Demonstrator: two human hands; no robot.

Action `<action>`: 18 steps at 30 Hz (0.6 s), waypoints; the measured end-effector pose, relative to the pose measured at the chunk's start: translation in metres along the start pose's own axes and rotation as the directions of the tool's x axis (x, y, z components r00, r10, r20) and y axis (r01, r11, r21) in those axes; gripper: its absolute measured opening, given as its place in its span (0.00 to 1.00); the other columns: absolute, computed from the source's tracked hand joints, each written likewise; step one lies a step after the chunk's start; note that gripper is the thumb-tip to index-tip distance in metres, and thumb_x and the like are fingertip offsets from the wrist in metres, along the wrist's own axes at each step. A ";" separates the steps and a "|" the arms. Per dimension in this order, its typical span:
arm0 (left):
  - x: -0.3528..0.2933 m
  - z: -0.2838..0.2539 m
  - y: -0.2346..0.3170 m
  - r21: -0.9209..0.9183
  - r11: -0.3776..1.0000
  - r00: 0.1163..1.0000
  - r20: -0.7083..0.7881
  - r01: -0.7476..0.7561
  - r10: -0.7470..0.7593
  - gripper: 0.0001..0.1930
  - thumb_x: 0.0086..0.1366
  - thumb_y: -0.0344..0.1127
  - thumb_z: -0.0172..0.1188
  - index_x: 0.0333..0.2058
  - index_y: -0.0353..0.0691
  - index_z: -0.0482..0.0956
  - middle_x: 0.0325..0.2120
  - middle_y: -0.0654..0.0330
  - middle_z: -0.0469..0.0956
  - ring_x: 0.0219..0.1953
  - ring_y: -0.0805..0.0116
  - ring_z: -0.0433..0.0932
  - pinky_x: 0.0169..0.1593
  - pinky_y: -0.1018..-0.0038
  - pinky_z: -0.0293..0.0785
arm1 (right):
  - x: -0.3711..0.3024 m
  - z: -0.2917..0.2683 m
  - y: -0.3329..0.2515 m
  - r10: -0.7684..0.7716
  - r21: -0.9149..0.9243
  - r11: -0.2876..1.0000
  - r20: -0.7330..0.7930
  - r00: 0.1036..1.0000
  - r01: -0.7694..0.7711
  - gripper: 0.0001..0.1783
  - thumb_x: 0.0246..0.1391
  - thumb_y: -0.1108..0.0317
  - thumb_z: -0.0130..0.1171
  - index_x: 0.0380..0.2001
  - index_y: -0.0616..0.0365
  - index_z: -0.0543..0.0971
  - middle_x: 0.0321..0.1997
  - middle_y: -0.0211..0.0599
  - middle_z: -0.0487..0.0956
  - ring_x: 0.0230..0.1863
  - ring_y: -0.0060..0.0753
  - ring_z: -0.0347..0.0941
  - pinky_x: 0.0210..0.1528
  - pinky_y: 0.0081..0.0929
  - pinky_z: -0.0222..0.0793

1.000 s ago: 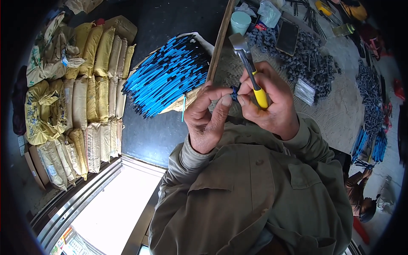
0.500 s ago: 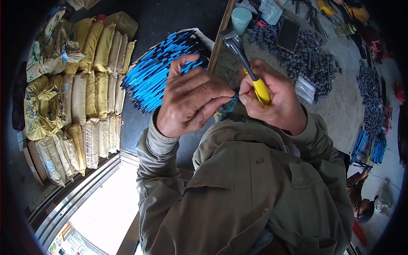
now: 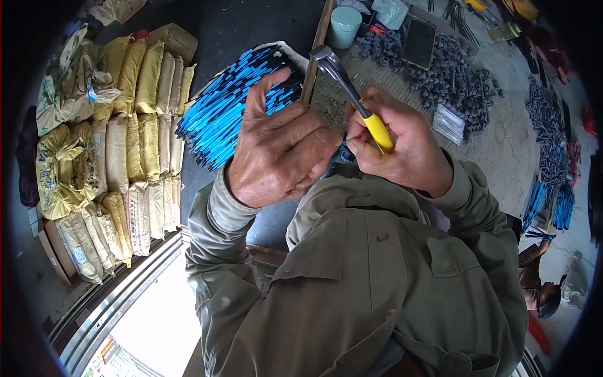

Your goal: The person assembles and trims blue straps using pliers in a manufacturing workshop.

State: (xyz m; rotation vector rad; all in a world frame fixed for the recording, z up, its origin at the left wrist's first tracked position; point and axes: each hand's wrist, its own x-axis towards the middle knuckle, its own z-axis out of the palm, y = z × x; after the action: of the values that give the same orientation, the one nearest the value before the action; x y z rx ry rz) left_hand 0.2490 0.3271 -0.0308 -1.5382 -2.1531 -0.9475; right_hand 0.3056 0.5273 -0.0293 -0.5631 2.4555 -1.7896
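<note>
My left hand (image 3: 279, 147) is closed, its index finger and thumb pinched together while another finger sticks up. Whatever it pinches is hidden behind the fingers. My right hand (image 3: 399, 141) is wrapped round a yellow-handled tool (image 3: 379, 132) with a dark shank and a wide silver metal head, tilted up to the left. The fingertips of both hands almost meet in front of my chest. Just below them a small dark blue thing (image 3: 346, 154) shows, too small to name. Behind my left hand lies a pile of blue and black rods (image 3: 217, 116).
Yellow and tan sacks (image 3: 129, 147) are stacked at the left. Across the worktop lie dark small parts (image 3: 452, 75), a phone (image 3: 419, 44), a mint-green cup (image 3: 345, 27) and a bundle of clear strips (image 3: 448, 127). A wooden strip (image 3: 312, 66) divides the surface. Another person (image 3: 540, 289) is at the lower right.
My left hand's fingers have curled in closer to the right hand's fingertips. The tool's head has shifted slightly left, still in my right hand.
</note>
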 end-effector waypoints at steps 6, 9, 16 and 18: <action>-0.003 0.006 -0.003 -0.151 0.986 0.997 -0.012 0.067 -0.070 0.10 0.40 0.23 0.63 0.25 0.43 0.77 0.21 0.68 0.73 0.25 0.71 0.73 0.58 0.52 0.58 | -0.003 0.002 0.006 0.020 0.042 0.999 0.003 1.000 -0.020 0.08 0.46 0.82 0.57 0.29 0.61 0.71 0.36 0.32 0.66 0.32 0.20 0.63 0.33 0.19 0.63; -0.004 0.007 -0.006 -0.211 0.973 0.995 0.015 0.095 -0.094 0.11 0.39 0.22 0.62 0.25 0.43 0.76 0.20 0.68 0.73 0.25 0.71 0.73 0.58 0.53 0.58 | -0.003 0.003 0.007 0.064 0.121 0.990 0.023 0.998 -0.067 0.07 0.46 0.82 0.57 0.29 0.61 0.71 0.36 0.32 0.66 0.32 0.19 0.62 0.33 0.19 0.62; -0.011 0.015 -0.010 -0.351 0.925 0.990 0.057 0.143 -0.131 0.13 0.38 0.21 0.61 0.25 0.44 0.75 0.19 0.68 0.72 0.25 0.69 0.74 0.59 0.54 0.58 | -0.002 0.000 0.011 0.140 0.153 0.976 0.095 0.986 -0.154 0.06 0.47 0.80 0.58 0.29 0.62 0.71 0.35 0.31 0.66 0.32 0.19 0.62 0.33 0.19 0.62; -0.012 0.016 -0.011 -0.368 0.915 0.986 0.038 0.163 -0.160 0.13 0.38 0.21 0.62 0.25 0.44 0.76 0.19 0.68 0.72 0.25 0.69 0.74 0.59 0.53 0.58 | -0.002 0.001 0.010 0.185 0.173 0.965 0.089 0.979 -0.198 0.06 0.48 0.80 0.58 0.29 0.62 0.72 0.35 0.31 0.67 0.32 0.20 0.63 0.34 0.20 0.62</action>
State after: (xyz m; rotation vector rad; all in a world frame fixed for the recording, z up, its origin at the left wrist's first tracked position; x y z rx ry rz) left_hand 0.2451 0.3275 -0.0534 -1.5361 -2.2267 -1.4785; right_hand 0.3047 0.5294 -0.0395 -0.3555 2.1859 -1.8527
